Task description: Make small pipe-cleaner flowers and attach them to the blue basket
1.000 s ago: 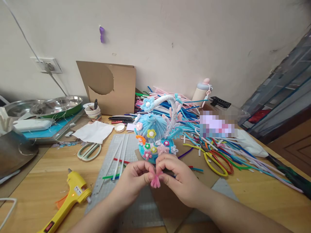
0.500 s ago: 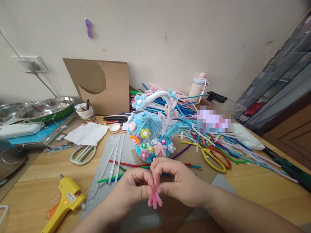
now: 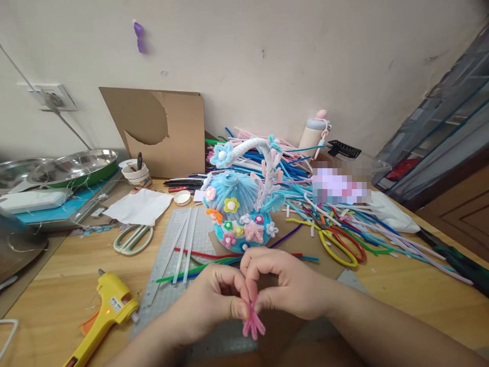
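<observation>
A small pink pipe-cleaner piece (image 3: 253, 326) with several loops hangs below my fingertips at the lower middle. My left hand (image 3: 221, 295) pinches it from the left between thumb and forefinger. From the right, my right hand (image 3: 284, 285) pinches the same piece, its fingertips touching those of the left. Just behind my hands stands a blue fuzzy house-like model (image 3: 233, 191) covered with small flowers, a pink star and a white arching stem (image 3: 269, 168). Red, green and blue pipe cleaners (image 3: 202, 253) lie between the model and my hands.
A yellow glue gun (image 3: 110, 306) lies at the lower left. Clear glue sticks (image 3: 187, 247) rest on a grey cutting mat (image 3: 168, 255). Green-handled scissors (image 3: 133, 239) are at left, yellow-and-red-handled tools (image 3: 340, 250) at right. Behind are piled pipe cleaners (image 3: 294, 165) and cardboard (image 3: 185, 132).
Both hands and the pink piece have shifted slightly right and down in the view. Its loops are now spread a little differently. The background has shifted slightly too.
</observation>
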